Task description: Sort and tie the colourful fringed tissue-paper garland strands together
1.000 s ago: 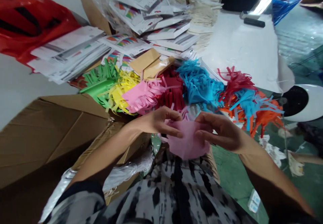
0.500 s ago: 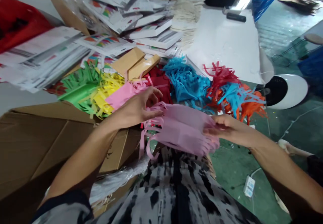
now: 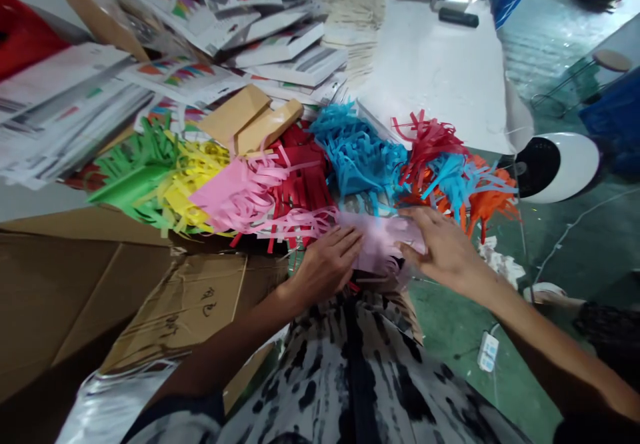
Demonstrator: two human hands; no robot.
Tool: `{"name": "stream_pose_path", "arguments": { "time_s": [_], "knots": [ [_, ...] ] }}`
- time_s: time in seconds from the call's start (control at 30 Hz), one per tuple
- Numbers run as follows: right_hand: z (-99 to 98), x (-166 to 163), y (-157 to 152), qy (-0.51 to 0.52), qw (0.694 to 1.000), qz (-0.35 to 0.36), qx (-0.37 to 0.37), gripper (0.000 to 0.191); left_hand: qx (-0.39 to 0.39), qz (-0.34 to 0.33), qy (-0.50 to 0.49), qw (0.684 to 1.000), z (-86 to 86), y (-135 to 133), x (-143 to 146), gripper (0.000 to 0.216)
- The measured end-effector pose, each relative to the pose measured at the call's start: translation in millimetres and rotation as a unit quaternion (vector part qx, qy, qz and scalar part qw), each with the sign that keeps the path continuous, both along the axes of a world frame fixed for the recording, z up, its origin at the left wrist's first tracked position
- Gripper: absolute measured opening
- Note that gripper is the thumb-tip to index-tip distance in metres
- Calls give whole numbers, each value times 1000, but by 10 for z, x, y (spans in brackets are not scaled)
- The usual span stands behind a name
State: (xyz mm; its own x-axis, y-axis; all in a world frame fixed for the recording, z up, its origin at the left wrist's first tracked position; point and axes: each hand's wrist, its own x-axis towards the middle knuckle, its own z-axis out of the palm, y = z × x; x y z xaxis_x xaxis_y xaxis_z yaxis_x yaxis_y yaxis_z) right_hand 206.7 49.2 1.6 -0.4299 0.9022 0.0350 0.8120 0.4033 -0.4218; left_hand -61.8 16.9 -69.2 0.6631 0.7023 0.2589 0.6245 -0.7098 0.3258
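A pale pink fringed paper sheet point(image 3: 377, 239) lies at the near edge of the table, just in front of my body. My left hand point(image 3: 327, 264) rests on its left part with the fingers stretched flat. My right hand point(image 3: 443, 247) lies on its right part, fingers extended over the paper and pointing left. Both hands press on the sheet and neither is wrapped round it. Long pink strips point(image 3: 295, 221) trail from the sheet toward the left. Behind it sits a row of fringed paper piles.
The piles run green point(image 3: 133, 177), yellow point(image 3: 187, 181), pink point(image 3: 233, 191), red point(image 3: 300, 174), blue point(image 3: 357, 154) and orange point(image 3: 487, 197). Brown envelopes point(image 3: 247, 121) and printed packets point(image 3: 280, 51) lie behind. A cardboard box point(image 3: 100, 277) stands left, a white round device point(image 3: 563, 167) right.
The pink sheet, held up and stretched between both hands before, has come down onto the table edge. Both hands now lie flat on it, closer together.
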Motion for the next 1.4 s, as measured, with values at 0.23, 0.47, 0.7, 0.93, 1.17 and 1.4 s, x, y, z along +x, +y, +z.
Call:
{"name": "stream_pose_path", "arguments": {
  "time_s": [0.23, 0.47, 0.7, 0.93, 1.17, 1.4],
  "knots": [
    [-215, -342, -548, -108, 986, 102, 73, 45, 11, 35, 5, 999, 177, -129, 62, 41],
    [-262, -119, -356, 0, 997, 82, 7, 31, -71, 55, -89, 992, 229, -98, -99, 23],
    [-288, -192, -330, 77, 996, -42, -20, 25, -112, 155, -74, 979, 277, 131, -35, 18],
    [-418, -256, -255, -37, 993, -110, 12, 34, -89, 258, -9, 962, 275, 207, 44, 17],
    [-446, -328, -173, -110, 986, -115, 54, 33, -66, 271, 64, 958, 312, 304, 123, 20],
    [-401, -351, -135, -143, 980, -135, -4, 31, 9, 250, 88, 964, 263, 325, 126, 19]
  ]
}}
